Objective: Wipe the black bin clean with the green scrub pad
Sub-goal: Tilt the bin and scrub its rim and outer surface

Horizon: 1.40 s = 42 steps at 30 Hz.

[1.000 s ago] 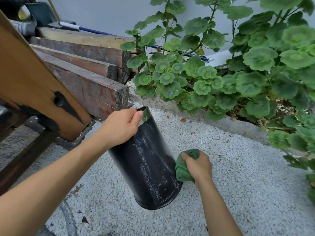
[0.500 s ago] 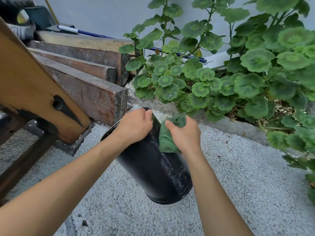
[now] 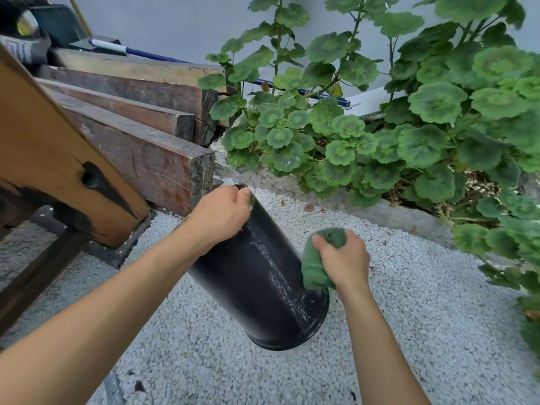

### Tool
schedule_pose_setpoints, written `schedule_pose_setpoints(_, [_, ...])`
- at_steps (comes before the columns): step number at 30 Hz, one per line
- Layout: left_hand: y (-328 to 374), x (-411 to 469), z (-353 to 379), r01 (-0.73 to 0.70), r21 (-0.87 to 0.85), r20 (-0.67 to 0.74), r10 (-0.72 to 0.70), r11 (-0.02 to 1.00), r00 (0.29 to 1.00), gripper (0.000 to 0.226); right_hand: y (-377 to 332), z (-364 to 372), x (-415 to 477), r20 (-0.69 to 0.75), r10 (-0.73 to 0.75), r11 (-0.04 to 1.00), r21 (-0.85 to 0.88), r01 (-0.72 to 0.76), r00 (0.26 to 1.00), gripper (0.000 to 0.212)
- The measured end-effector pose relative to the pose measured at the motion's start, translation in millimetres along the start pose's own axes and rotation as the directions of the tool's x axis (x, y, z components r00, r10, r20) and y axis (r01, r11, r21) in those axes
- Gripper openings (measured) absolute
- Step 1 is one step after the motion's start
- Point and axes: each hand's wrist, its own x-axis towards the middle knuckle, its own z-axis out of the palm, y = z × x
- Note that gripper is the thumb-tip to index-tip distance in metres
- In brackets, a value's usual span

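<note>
The black bin (image 3: pixel 257 282) is a wet, glossy cylinder tilted with its rim up and away from me and its base on the gravel. My left hand (image 3: pixel 220 216) grips the rim at the top, thumb over the edge. My right hand (image 3: pixel 344 258) is closed around the green scrub pad (image 3: pixel 314 266) and presses it against the bin's lower right side, near the base. The bin's opening is hidden behind my left hand.
White gravel (image 3: pixel 409 317) covers the ground. Stacked timber beams (image 3: pixel 140 147) and an orange board (image 3: pixel 43 159) lie close on the left. A leafy green plant (image 3: pixel 394 135) in a raised bed fills the right and back. A grey wall stands behind.
My right hand has slid the pad from the bin's upper side near the rim down to its lower right side. The left hand keeps its hold on the rim.
</note>
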Motion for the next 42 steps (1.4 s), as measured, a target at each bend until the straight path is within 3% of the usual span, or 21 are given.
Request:
schedule_pose_setpoints(4, [14, 7, 6, 0.071, -0.124, 0.028, -0.068, 0.990, 0.997, 0.043, -73, 21, -28, 0.034, -0.215, 0.945, 0.259, 0.199, 0.976, 0.019])
schedule_pose_setpoints(7, [25, 12, 13, 0.098, -0.234, 0.078, -0.081, 0.967, 0.994, 0.039, -100, 34, -39, 0.004, -0.354, 0.916, 0.203, 0.346, 0.935, 0.022])
schedule_pose_setpoints(9, [28, 14, 15, 0.111, -0.199, 0.075, -0.098, 0.974, 0.992, 0.040, -96, 37, -38, -0.003, -0.379, 0.918, 0.125, 0.377, 0.925, 0.022])
schedule_pose_setpoints(14, [20, 23, 10, 0.148, -0.078, 0.037, -0.146, 0.986, 0.989, 0.051, -27, 20, -23, -0.029, -0.242, 0.970, -0.034, 0.241, 0.970, 0.029])
schedule_pose_setpoints(18, [10, 29, 1, 0.151, -0.046, 0.026, -0.150, 0.988, 0.988, 0.050, 38, -8, -9, -0.043, 0.044, 0.999, 0.003, -0.043, 0.998, 0.019])
schedule_pose_setpoints(21, [9, 31, 2, 0.147, -0.059, 0.050, -0.144, 0.987, 0.988, 0.048, 52, -18, -2, -0.070, 0.118, 0.993, 0.005, -0.118, 0.991, 0.018])
schedule_pose_setpoints(24, [12, 30, 2, 0.152, -0.074, 0.067, -0.147, 0.986, 0.987, 0.046, 29, -15, -12, -0.141, 0.038, 0.999, 0.043, -0.032, 0.989, 0.019])
schedule_pose_setpoints(27, [11, 33, -1, 0.143, -0.076, 0.061, -0.139, 0.987, 0.988, 0.041, -17, 7, -36, -0.171, -0.120, 0.979, 0.143, 0.145, 0.978, 0.023])
schedule_pose_setpoints(31, [5, 37, 0, 0.145, -0.071, 0.023, -0.143, 0.987, 0.989, 0.048, -76, 47, -71, -0.114, -0.436, 0.891, 0.081, 0.446, 0.893, 0.027])
schedule_pose_setpoints(34, [4, 35, -1, 0.097, -0.004, -0.011, -0.097, 0.995, 0.995, 0.050, -81, 67, -83, -0.028, -0.514, 0.857, 0.039, 0.514, 0.858, 0.028])
schedule_pose_setpoints(37, [-5, 37, -5, 0.061, 0.098, -0.070, -0.055, 0.993, 0.996, 0.048, -53, 61, -76, -0.048, -0.457, 0.890, -0.011, 0.457, 0.888, 0.026])
schedule_pose_setpoints(42, [-34, 41, -17, 0.077, 0.123, -0.114, -0.063, 0.989, 0.991, 0.051, 12, 23, -50, -0.085, -0.205, 0.979, -0.015, 0.204, 0.975, 0.019])
